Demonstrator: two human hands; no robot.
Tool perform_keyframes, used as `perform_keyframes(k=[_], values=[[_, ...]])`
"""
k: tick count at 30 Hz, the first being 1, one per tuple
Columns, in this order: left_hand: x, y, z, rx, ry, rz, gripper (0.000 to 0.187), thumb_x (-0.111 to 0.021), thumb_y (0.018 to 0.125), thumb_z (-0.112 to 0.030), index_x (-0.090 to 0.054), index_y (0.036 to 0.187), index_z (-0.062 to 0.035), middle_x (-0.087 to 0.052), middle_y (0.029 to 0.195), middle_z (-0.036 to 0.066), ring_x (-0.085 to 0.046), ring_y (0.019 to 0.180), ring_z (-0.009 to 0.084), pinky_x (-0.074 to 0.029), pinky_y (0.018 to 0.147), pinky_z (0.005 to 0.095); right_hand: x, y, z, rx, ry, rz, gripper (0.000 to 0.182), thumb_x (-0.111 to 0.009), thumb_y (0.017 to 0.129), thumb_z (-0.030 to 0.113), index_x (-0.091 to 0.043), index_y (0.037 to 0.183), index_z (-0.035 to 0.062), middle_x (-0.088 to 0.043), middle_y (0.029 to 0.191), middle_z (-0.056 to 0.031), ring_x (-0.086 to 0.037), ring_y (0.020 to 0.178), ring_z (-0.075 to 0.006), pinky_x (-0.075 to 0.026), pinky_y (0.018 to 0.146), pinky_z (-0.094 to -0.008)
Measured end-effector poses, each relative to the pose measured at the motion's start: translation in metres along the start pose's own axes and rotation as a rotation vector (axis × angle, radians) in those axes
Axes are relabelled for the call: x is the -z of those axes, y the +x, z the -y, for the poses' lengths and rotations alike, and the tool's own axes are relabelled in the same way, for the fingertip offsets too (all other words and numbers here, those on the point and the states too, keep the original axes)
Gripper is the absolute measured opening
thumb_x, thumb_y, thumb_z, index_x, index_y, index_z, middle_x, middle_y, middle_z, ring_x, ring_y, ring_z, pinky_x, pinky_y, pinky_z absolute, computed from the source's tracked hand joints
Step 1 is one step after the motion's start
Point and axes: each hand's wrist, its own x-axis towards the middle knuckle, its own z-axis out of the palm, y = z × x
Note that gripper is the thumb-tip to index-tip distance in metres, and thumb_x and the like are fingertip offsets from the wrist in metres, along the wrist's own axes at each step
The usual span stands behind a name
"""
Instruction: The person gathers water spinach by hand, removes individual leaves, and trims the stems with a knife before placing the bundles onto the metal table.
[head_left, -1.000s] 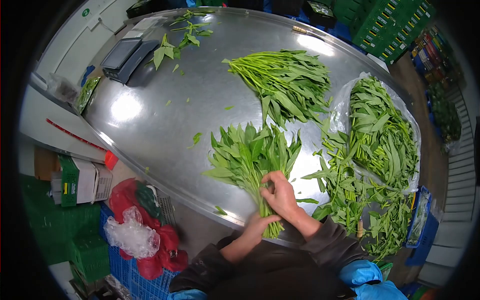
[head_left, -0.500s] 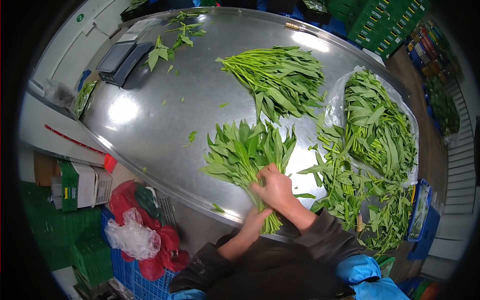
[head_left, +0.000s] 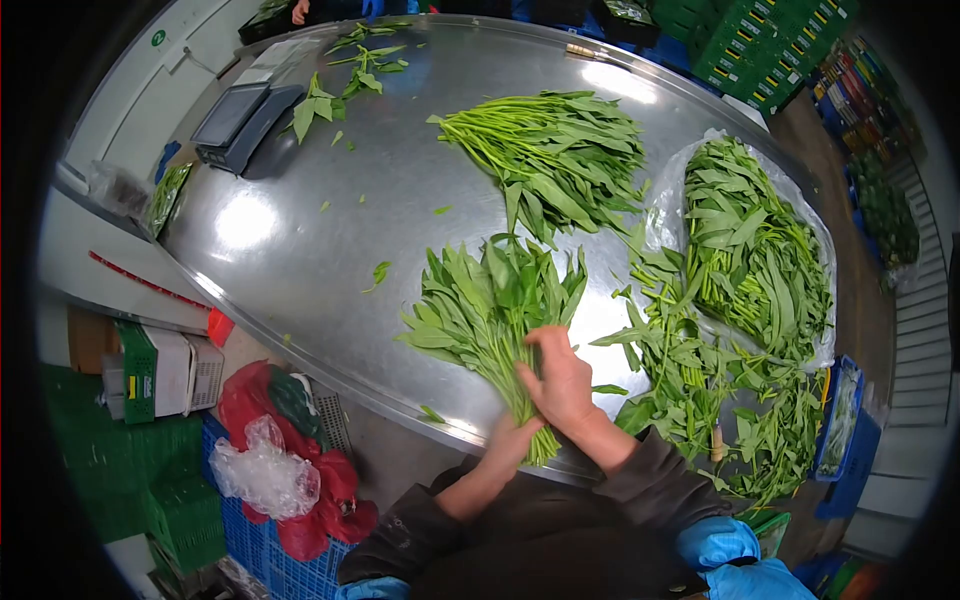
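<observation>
Near the front edge of the metal table, a bunch of leafy greens (head_left: 480,310) has its leaves pointing away from me and its cut stems towards me. My left hand (head_left: 508,446) is wrapped round the lower stems. My right hand (head_left: 562,385) is against the right side of the bunch, higher up, its fingers curved and partly apart. Beyond lies a larger pile of greens (head_left: 560,150), stems to the left. On the right, more greens (head_left: 745,250) lie in an open clear plastic bag (head_left: 665,215), with loose stalks (head_left: 680,350) beside it.
A scale (head_left: 240,125) stands at the table's (head_left: 300,270) far left. A knife (head_left: 590,52) lies at the far edge; another wooden handle (head_left: 717,443) shows among the right-hand stalks. Green crates (head_left: 760,50) are stacked behind. A co-worker's hand (head_left: 300,12) shows at the top left.
My right hand has loosened and shifted slightly right and down along the bunch, and its fingers have opened somewhat. A co-worker's hand and a blue glove have appeared at the top edge.
</observation>
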Motion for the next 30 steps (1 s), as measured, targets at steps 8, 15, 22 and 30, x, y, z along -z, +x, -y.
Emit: perform_keyframes(k=[8,15,22,30], values=[[0.0,0.006,0.009,-0.125,0.129,-0.054,0.041,-0.062,0.09,-0.019,-0.051,0.124,0.0002,-0.06,0.114,0.009,-0.057,0.101,0.0164,-0.045,0.086,0.0304,-0.023,0.009,-0.006,0.118,-0.311,0.33,0.021,-0.067,0.074,0.029,-0.065,0.079,0.0083,-0.065,0.072,-0.0131,-0.063,0.062,-0.0326,-0.05,0.056,-0.0408],[-0.002,0.0,-0.007,0.032,0.055,0.049,0.036,-0.062,0.089,-0.014,-0.051,0.12,0.0016,-0.061,0.104,0.008,-0.06,0.09,0.0154,-0.049,0.077,0.0295,-0.013,0.013,-0.012,-0.14,-0.083,0.377,0.024,-0.065,0.075,0.027,-0.067,0.084,0.0044,-0.065,0.067,-0.0134,-0.065,0.066,-0.0305,-0.05,0.06,-0.0403],[0.003,0.003,-0.002,0.009,0.091,0.089,0.038,-0.062,0.09,-0.015,-0.049,0.122,0.0008,-0.059,0.104,0.008,-0.06,0.09,0.0142,-0.048,0.076,0.028,-0.018,0.007,-0.029,-0.256,0.185,0.25,0.017,-0.066,0.076,0.017,-0.064,0.087,0.0032,-0.06,0.061,-0.006,-0.062,0.058,-0.021,-0.047,0.055,-0.0328],[-0.006,0.0,-0.006,-0.095,0.204,0.048,0.041,-0.061,0.09,-0.013,-0.046,0.126,0.0005,-0.056,0.113,0.005,-0.054,0.1,0.011,-0.044,0.085,0.0259,-0.004,0.004,-0.028,0.215,-0.068,0.218,0.017,-0.068,0.077,0.016,-0.065,0.092,0.0118,-0.059,0.081,-0.0059,-0.061,0.063,-0.0282,-0.05,0.057,-0.0375]])
